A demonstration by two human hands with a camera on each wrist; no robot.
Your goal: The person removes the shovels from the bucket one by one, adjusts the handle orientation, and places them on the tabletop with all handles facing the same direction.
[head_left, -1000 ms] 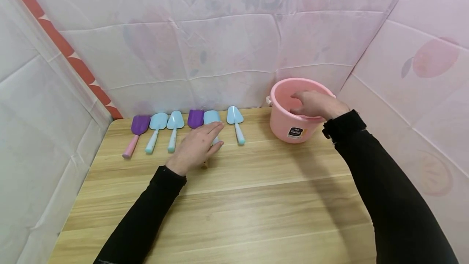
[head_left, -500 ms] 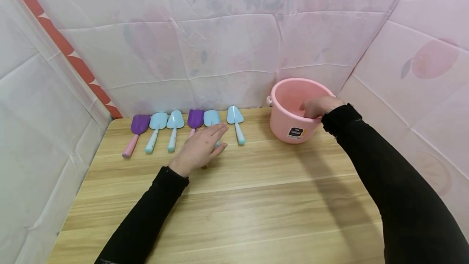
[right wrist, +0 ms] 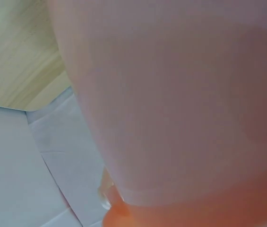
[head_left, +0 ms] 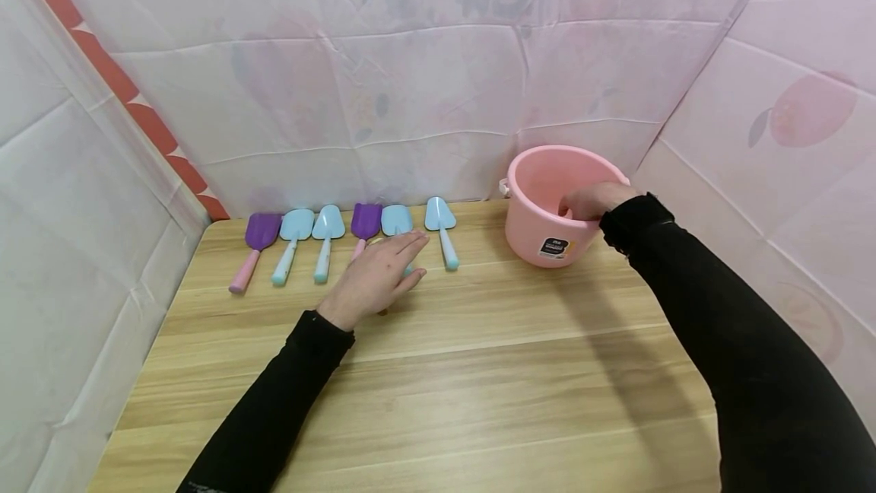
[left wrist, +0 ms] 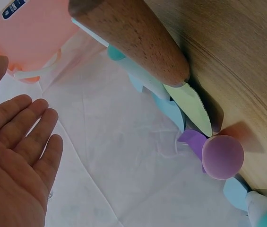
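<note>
A: Progress?
B: All 6 shovels (head_left: 383, 238) lie in a row at the far left; none in the pink bucket (head_left: 547, 230) at the far right.
A: Hands?
B: My left hand (head_left: 372, 276) hovers flat, fingers apart, over the row. My right hand (head_left: 594, 200) curls over the bucket rim.

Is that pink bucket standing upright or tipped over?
Upright: the pink bucket sits on its base on the table, mouth upward, right hand gripping its rim.

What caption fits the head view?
Left hand hovers open by six toy shovels; right hand grips the pink bucket rim.
</note>
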